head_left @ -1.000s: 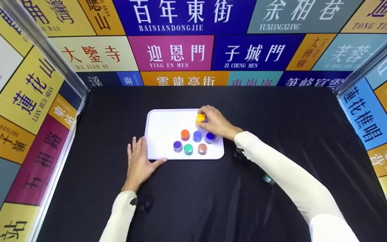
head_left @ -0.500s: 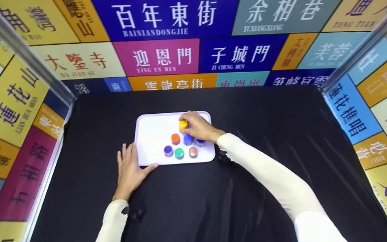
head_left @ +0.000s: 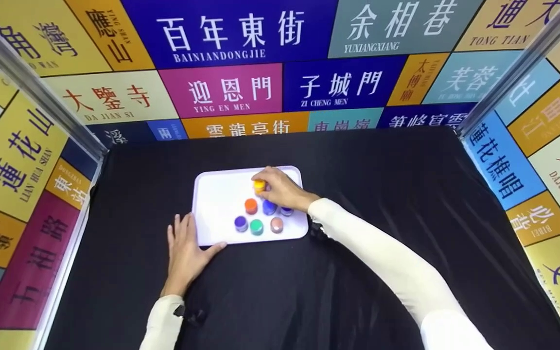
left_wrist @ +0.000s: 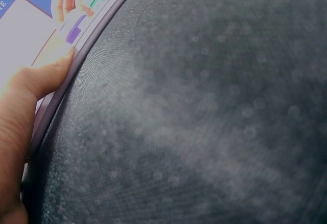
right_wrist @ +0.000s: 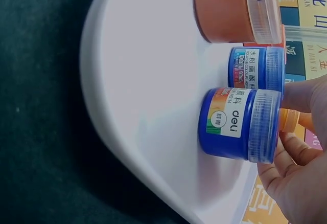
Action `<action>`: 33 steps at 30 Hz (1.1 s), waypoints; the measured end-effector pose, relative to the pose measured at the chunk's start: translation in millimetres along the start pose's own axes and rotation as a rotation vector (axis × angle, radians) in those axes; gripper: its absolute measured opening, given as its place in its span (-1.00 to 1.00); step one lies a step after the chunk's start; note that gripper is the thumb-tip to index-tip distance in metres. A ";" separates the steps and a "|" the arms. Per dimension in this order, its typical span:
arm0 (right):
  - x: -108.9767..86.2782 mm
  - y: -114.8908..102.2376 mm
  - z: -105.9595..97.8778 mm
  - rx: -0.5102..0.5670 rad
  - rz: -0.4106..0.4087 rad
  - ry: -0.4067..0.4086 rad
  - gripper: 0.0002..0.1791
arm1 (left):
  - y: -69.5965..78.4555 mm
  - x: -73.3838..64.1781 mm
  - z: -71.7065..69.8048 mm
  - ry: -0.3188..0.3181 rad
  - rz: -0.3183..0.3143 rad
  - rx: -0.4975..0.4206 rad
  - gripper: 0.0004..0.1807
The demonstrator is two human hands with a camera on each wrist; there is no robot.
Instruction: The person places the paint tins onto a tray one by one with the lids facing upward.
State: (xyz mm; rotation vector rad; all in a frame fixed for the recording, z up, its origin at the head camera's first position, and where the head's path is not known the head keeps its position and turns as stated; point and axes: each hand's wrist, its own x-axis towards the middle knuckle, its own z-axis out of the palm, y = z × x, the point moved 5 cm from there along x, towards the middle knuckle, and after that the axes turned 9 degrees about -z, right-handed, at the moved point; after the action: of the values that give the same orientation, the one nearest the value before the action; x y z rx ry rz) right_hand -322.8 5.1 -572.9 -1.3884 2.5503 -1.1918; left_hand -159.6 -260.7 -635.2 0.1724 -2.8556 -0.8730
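A white tray (head_left: 212, 194) with rounded corners bears several small paint jars. My right hand (head_left: 284, 189) pinches a yellow paint jar (head_left: 259, 186) near the far edge, between thumb and fingers. Just below it are an orange jar (head_left: 251, 206) and a blue jar (head_left: 269, 207); a darker blue jar (right_wrist: 230, 124) is half hidden under the hand in the head view. Purple (head_left: 240, 223), green (head_left: 256, 227) and brown (head_left: 276, 224) jars form the nearer row. My left hand (head_left: 183, 257) rests at the tray's near left corner, fingers straight, thumb (left_wrist: 48, 75) over the rim.
Black cloth (head_left: 358, 291) covers the table around the tray. Panels with large printed characters (head_left: 231, 90) wall off the back and both sides, with metal posts (head_left: 73, 116) at the corners.
My right hand has carried the yellow jar a little to the left over the tray. The head view has shifted. My left hand keeps its place at the tray's corner.
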 end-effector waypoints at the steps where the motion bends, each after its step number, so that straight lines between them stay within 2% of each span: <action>1: -0.2 0.2 -0.1 -0.004 0.004 0.001 -0.54 | 0.2 0.2 0.2 -0.002 0.000 -0.001 0.38; 13: 1.7 -5.8 7.3 0.000 0.037 -0.033 -0.60 | -3.0 -1.6 1.0 -0.038 -0.029 0.012 0.40; 26: -20.8 -10.0 -16.5 -0.063 0.121 -0.056 -0.55 | -1.3 0.1 0.7 -0.036 -0.030 0.020 0.39; 33: -40.7 -10.1 -37.7 -0.078 0.144 -0.021 -0.56 | -0.8 0.8 0.4 -0.046 -0.029 0.018 0.39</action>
State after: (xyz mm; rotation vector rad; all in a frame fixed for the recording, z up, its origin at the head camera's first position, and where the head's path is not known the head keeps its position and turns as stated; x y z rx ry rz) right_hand -303.5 54.3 -553.4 -1.1986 2.6565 -1.0605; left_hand -160.4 -261.3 -635.9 0.1985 -2.9110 -0.8684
